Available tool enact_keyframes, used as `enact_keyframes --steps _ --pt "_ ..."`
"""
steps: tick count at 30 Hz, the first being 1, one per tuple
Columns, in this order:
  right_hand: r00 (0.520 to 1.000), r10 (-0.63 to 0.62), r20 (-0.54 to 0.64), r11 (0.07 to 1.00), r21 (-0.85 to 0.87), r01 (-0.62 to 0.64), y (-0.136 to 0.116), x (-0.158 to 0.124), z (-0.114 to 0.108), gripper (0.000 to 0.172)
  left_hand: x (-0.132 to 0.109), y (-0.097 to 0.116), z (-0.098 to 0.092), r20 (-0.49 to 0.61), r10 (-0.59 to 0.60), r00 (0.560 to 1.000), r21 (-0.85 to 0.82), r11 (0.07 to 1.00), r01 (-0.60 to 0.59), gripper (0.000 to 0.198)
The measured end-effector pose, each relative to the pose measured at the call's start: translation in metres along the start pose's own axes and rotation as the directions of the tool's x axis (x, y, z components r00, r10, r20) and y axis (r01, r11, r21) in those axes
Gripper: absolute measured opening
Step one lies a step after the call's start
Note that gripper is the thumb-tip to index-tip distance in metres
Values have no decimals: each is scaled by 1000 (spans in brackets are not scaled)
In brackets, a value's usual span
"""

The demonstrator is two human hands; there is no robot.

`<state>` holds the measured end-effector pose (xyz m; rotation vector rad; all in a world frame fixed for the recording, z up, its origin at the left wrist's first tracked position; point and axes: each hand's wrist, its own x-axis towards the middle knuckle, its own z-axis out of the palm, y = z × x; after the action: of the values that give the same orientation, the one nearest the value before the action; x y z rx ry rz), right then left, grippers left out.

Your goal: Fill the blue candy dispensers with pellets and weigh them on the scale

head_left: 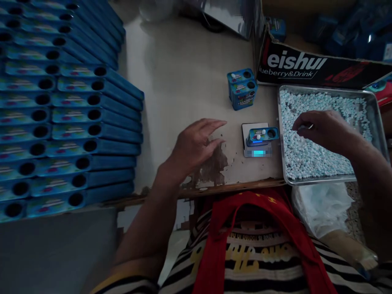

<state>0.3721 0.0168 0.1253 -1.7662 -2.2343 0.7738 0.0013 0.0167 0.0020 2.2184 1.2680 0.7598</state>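
My left hand (196, 141) hovers over the table with its thumb and fingers apart and nothing between them. To its right, a blue tin (263, 134) with a round dark hole rests on a small digital scale (248, 151) whose display glows cyan. Two white pellets lie on the tin's top. My right hand (321, 128) is over a metal tray (282, 134) of small white and pale blue candies (318, 159). Its fingers are curled together in a pinch; a small pale, shiny bit shows at them, too unclear to name.
Rows of blue tins (70, 139) with dark holes fill the left side. Two blue tins (241, 90) stand together behind the scale. A black printed carton (294, 67) holding blue packs is behind the tray. A clear plastic bag (321, 208) hangs below the tray.
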Motion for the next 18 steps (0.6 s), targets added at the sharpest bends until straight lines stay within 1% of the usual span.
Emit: enact_keyframes --steps 3,6,8,10,13,15,17,18 --pt "1000 15 15 1000 -11 -15 -24 4 -7 8 3 8 10 -9 -17 1000 -90 996 16 56" --pt "999 -19 26 999 -45 21 -41 7 -7 13 4 12 13 -35 -19 999 -135 991 14 66" --pt "999 -47 26 996 -76 49 -48 9 -4 15 4 15 14 -62 -5 998 -161 987 -5 66" --pt "998 -65 24 993 -102 67 -49 11 -1 17 4 18 15 -93 13 996 -199 980 -32 60" --pt "998 -65 13 987 -144 66 -36 12 1 23 5 26 17 -120 28 992 -260 964 -59 54" --pt "999 -34 5 980 -195 35 -17 10 2 25 11 35 22 -106 44 993 -279 958 -72 61" --pt "1000 2 -6 972 -237 -3 4 7 6 21 21 46 30 -69 77 995 -274 957 -93 73" --pt "1000 9 -18 973 -231 -13 13 5 9 19 27 51 36 -43 98 994 -271 957 -106 75"
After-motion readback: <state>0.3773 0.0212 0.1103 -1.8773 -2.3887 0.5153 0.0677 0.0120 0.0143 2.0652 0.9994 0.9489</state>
